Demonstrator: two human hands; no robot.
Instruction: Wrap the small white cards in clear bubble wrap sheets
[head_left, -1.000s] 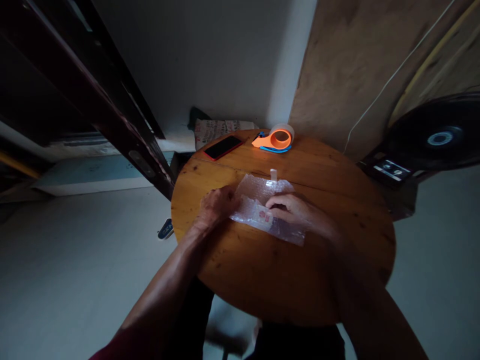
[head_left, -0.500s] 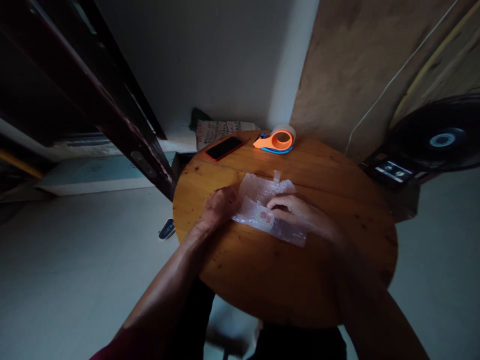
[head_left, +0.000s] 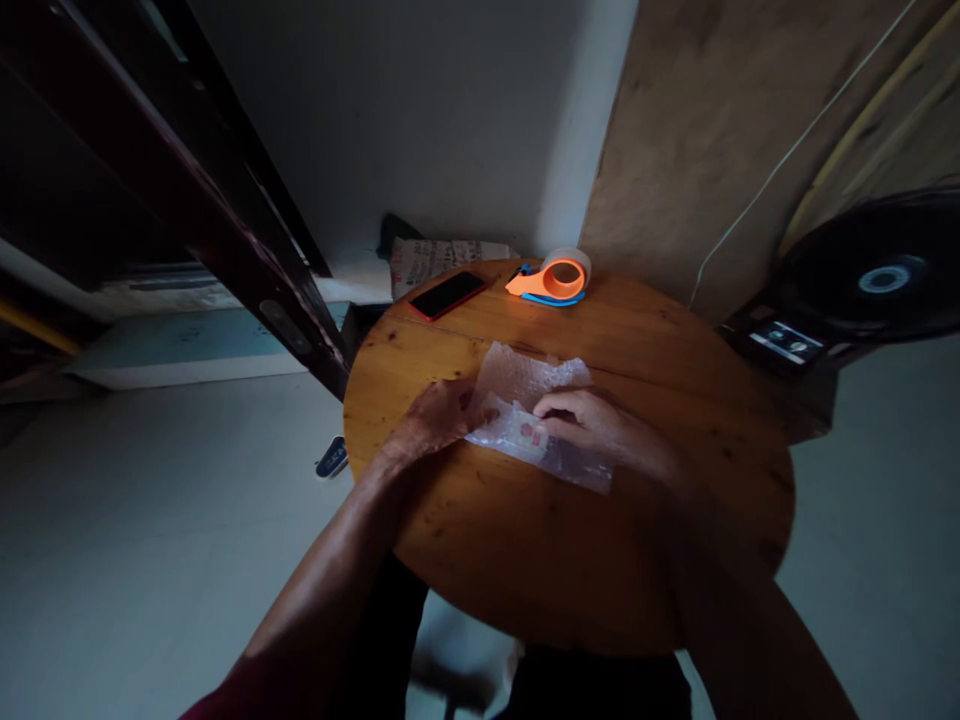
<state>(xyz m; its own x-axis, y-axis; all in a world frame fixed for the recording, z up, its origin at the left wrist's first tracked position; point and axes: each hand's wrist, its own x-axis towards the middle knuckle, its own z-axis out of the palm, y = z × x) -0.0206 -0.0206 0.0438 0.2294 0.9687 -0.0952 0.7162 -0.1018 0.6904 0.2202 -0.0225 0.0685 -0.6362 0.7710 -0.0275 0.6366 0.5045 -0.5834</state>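
A sheet of bubble wrap (head_left: 510, 375) lies across the middle of the round wooden table, its near part folded over a small pale packet (head_left: 531, 432) with a red print. My left hand (head_left: 439, 415) is at the sheet's left edge, fingers closed on it and thumb reaching over the fold. From the right, my right hand (head_left: 581, 415) presses bent, closed fingers on the wrap beside the packet. Its fingertips partly hide the fold. How thick the packet is cannot be made out.
On the table's far side lie a phone (head_left: 448, 296) with a red edge and an orange tape dispenser (head_left: 551, 282) holding a roll. A black fan (head_left: 885, 280) stands at the right. A dark door frame (head_left: 277, 310) rises close to the table's left edge.
My left hand has shifted slightly right, its thumb now over the wrap. A clear strip that stuck up at the wrap's far edge no longer shows there. My right hand has barely moved.
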